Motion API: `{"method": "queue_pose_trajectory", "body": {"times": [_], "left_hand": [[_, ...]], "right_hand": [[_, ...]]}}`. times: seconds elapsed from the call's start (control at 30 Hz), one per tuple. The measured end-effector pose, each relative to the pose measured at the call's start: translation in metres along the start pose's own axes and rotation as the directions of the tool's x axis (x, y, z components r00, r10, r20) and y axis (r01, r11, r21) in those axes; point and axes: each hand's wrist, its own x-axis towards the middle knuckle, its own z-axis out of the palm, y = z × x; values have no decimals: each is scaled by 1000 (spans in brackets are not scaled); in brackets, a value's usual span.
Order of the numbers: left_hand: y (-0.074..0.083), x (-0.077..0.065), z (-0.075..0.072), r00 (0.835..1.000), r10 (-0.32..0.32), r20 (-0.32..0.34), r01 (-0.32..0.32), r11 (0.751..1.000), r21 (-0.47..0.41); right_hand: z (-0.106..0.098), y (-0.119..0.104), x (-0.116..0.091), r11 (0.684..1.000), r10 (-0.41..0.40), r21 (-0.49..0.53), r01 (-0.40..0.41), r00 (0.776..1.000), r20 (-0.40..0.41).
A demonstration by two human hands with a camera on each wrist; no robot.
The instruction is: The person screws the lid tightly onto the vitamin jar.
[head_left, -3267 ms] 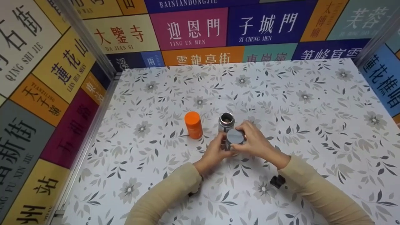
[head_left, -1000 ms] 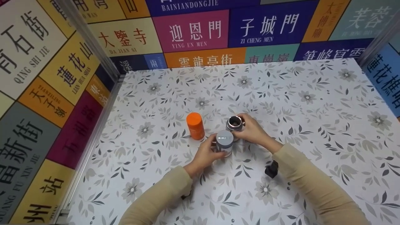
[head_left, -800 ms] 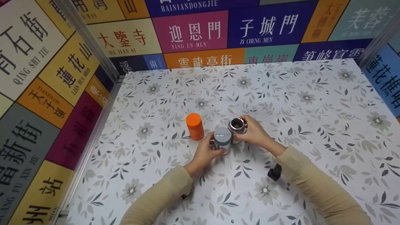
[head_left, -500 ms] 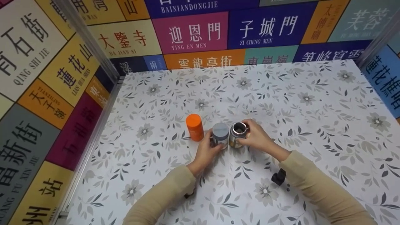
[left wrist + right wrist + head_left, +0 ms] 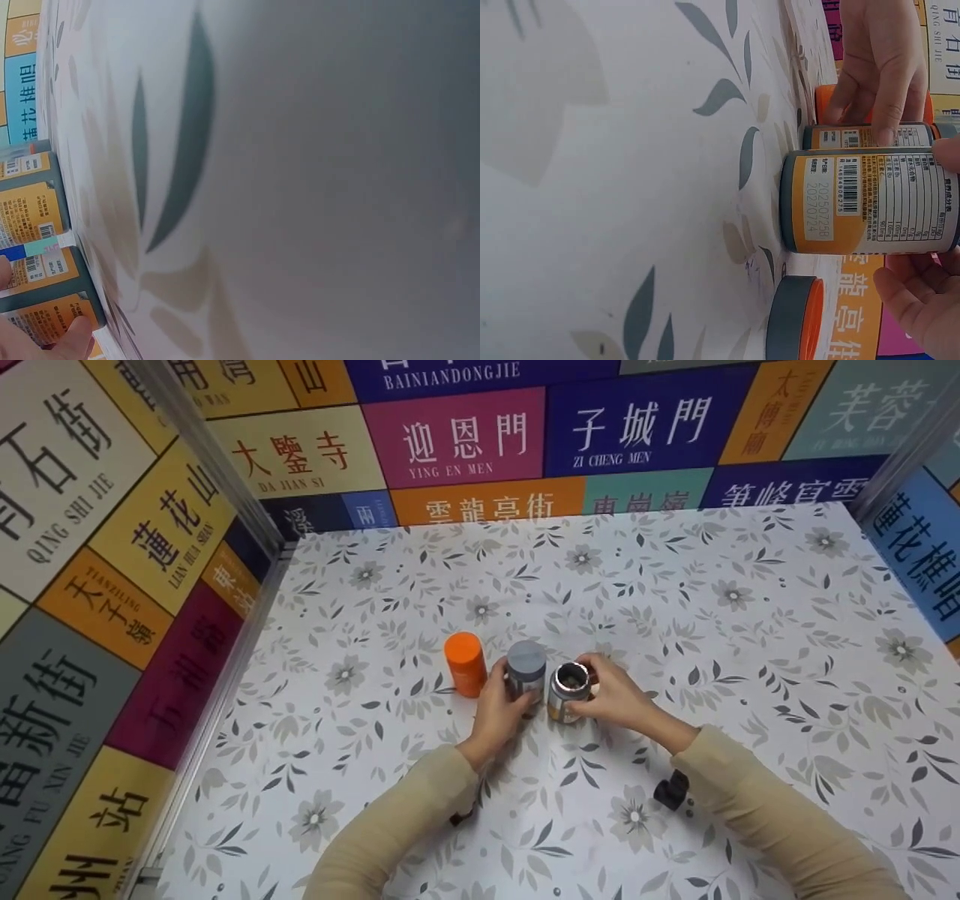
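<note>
My left hand [image 5: 496, 712] grips a small bottle with a grey cap [image 5: 527, 658] in the head view, thumb in front and fingers round its far left side. Just to its right, an uncapped bottle [image 5: 564, 706] stands upright with a shiny rim and dark inside. My right hand [image 5: 619, 697] holds that one between thumb and fingers. Its orange-and-white label with a barcode and printed table faces the right wrist view, where the capped bottle [image 5: 866, 136] sits behind it. Left of my left hand stands an orange cylinder-shaped bottle [image 5: 466, 666].
A floral cloth [image 5: 420, 607] covers the table. Sign-printed panels [image 5: 465, 435] rise along the back and sides. In the right wrist view, a low grey round piece with an orange edge [image 5: 791, 319] lies beyond the uncapped bottle. A black wrist device [image 5: 671, 790] hangs under the right sleeve.
Earlier both hands were on the grey-capped bottle, in front of the uncapped one. My right hand then took the uncapped bottle, bringing it nearer and rightward, while my left moved the capped bottle back.
</note>
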Motion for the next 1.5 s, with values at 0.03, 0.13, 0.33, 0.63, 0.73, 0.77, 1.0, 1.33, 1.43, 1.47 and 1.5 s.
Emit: {"method": "queue_pose_trajectory", "body": {"times": [0.03,0.13,0.33,0.63,0.73,0.77,1.0,1.33,1.43,1.47,1.5], "left_hand": [[0,0,0,1000,1,-2,-1,1000,2],[1,0,0,1000,-5,-6,5,1000,2],[5,-10,-4,1000,9,-18,-9,1000,21],[6,-29,-12,997,73,-30,-72,997,13],[4,-31,-13,998,69,-15,-69,998,-5],[4,-31,-13,998,59,-9,-59,998,-7],[5,-37,-14,999,13,44,-12,1000,-22],[5,-45,-8,990,67,125,-61,997,-50],[6,-46,-7,987,49,155,-43,998,-42],[7,-46,-6,985,50,163,-45,998,-36],[7,-47,-5,984,55,169,-50,998,-36]], "right_hand": [[0,0,0,1000,2,-4,-2,1000,0],[0,-1,0,1000,8,1,-8,1000,1],[-2,-3,2,1000,1,7,-1,1000,19],[-8,-4,1,1000,8,-11,-7,998,54],[-9,-2,1,1000,8,16,-10,996,89],[-10,-1,1,1000,4,22,-6,995,101],[-23,12,-3,995,-81,-53,87,991,105],[-31,38,-5,964,-23,-260,49,995,100],[-31,44,-6,957,-21,-285,54,993,119],[-30,45,-7,956,-11,-288,48,992,127],[-30,47,-7,956,1,-290,39,991,136]]}}
